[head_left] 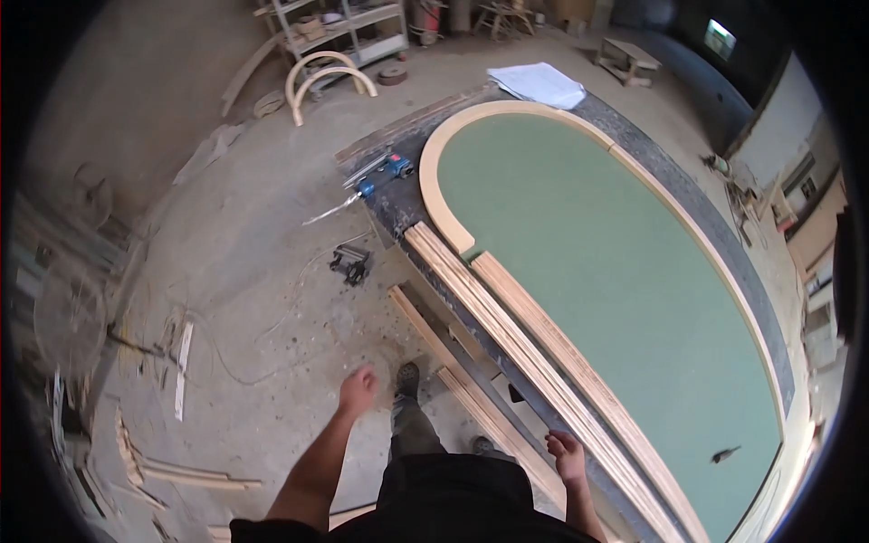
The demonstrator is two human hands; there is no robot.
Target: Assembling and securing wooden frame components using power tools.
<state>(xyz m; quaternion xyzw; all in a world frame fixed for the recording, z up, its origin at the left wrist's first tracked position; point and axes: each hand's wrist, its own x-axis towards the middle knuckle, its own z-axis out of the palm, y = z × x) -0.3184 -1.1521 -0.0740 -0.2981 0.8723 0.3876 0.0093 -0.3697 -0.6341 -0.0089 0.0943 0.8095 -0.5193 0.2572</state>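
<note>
My left hand (359, 389), loosely closed with nothing showing in it, hangs over the concrete floor, away from the table. Just left of the table's near edge is my right hand (567, 455), fingers curled and no object visible in them. The nearest thing to it is a bundle of long wooden strips (507, 324) lying along that edge. Beside the bundle, a straight wooden rail (579, 373) borders a large green panel (579, 244). A pale curved wooden frame (434, 185) rounds the panel's far end, with a small gap before the straight rail.
On the dark table (398, 204) lie blue power tools (396, 166), white sheets (539, 84) and a small dark tool (724, 454). Under its left edge are more wooden strips (471, 403). A black tool (350, 263) and wooden arches (326, 71) stand on the floor.
</note>
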